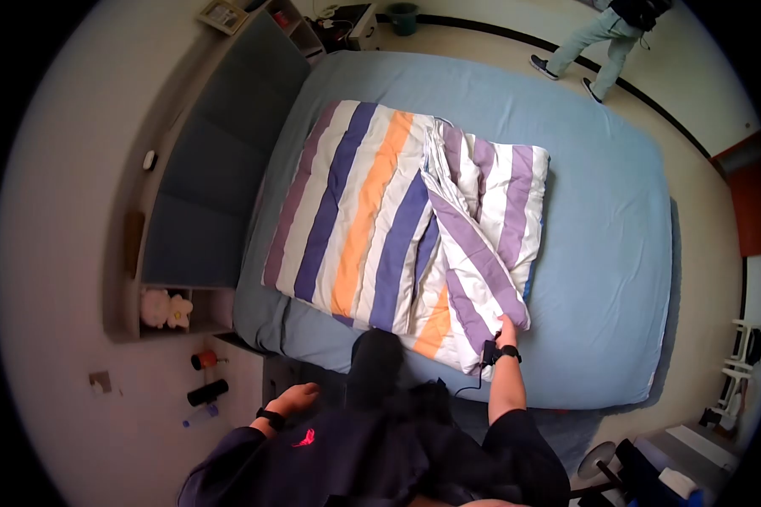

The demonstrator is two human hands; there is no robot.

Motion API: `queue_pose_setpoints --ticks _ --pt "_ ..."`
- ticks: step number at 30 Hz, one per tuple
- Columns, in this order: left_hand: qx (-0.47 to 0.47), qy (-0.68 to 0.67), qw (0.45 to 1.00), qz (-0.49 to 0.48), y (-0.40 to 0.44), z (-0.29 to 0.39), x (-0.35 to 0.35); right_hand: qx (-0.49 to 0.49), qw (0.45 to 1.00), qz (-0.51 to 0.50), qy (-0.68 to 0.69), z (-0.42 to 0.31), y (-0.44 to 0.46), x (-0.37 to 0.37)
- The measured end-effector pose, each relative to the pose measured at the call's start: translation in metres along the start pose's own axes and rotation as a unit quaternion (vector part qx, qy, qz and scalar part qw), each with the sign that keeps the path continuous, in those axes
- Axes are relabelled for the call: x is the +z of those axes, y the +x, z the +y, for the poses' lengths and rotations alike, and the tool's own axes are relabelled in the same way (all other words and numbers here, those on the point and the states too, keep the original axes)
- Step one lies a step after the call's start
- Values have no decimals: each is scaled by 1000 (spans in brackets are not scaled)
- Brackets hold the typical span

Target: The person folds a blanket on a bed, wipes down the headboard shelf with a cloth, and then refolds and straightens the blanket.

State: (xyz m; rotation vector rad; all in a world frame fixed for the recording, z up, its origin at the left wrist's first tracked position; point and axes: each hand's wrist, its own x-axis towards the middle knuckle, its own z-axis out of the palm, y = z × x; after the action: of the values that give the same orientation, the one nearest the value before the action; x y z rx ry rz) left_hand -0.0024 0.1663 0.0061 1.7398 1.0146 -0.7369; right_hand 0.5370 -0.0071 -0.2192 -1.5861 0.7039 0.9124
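Note:
A striped quilt (pixel 372 211) in white, purple, navy and orange lies folded on the blue-sheeted bed (pixel 600 253). Its right part is bunched, with one flap crossing diagonally toward the near edge. My right hand (pixel 506 332) grips the near corner of that flap, the fingers partly hidden by the fabric. Away from the quilt, my left hand (pixel 298 397) hangs beside my body at the lower left, its fingers closed together; I cannot make out anything in it. Each wrist wears a black band.
A grey padded headboard (pixel 220 169) borders the bed on the left. Plush toys (pixel 165 309) sit in its shelf. A person (pixel 604 46) stands beyond the far right bed edge. A green bin (pixel 402 19) and a fan-like round object (pixel 596 459) are on the floor.

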Motion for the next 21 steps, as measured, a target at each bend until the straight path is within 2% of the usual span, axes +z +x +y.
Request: queue_pose_setpoints --ticks 1,2,3,4,5,6,7,9,10,11,12,13,15,16,18,19,20,21 --pt "-37 44 998 -7 6 6 -23 -68 997 -40 0 -10 -33 17" --pt "-73 87 993 -17 13 8 -43 -137 983 -56 -104 -11 -74 36" --pt "-55 99 994 -10 35 -2 -57 -205 954 -69 -209 -13 -114 58" --pt "-80 86 993 0 51 16 -82 -244 876 -106 -402 -3 -150 72" --pt "-13 139 990 -32 78 16 -104 -264 760 -140 -576 16 -181 81" --pt "5 86 996 20 139 -27 -96 -328 698 -264 -579 40 -200 84" --pt "50 88 994 34 176 -6 -121 -367 672 -327 -554 54 -220 92" --pt "120 65 990 30 300 -2 -156 -410 692 -324 -498 75 -234 101" --pt "114 -55 991 40 342 22 -181 -410 693 -311 -504 76 -237 103" --pt "154 -107 978 86 351 84 -213 -409 694 -297 -512 75 -238 107" --pt "138 -216 966 37 369 126 -240 -422 689 -291 -512 73 -240 108" --pt "124 -286 950 24 425 137 -243 -414 697 -277 -515 66 -245 102" --pt "69 -361 926 88 446 215 -252 -414 685 -258 -541 53 -257 95" --pt "74 -344 927 132 488 227 -254 -427 660 -248 -566 49 -262 94" --pt "29 -285 940 185 514 274 -251 -434 686 -221 -540 42 -274 94" --pt "-20 -240 952 192 496 307 -249 -443 703 -208 -516 38 -287 90" --pt "38 -265 939 217 510 317 -247 -463 727 -177 -476 30 -299 94" --pt "86 -180 964 175 523 320 -253 -462 729 -160 -478 35 -304 90"
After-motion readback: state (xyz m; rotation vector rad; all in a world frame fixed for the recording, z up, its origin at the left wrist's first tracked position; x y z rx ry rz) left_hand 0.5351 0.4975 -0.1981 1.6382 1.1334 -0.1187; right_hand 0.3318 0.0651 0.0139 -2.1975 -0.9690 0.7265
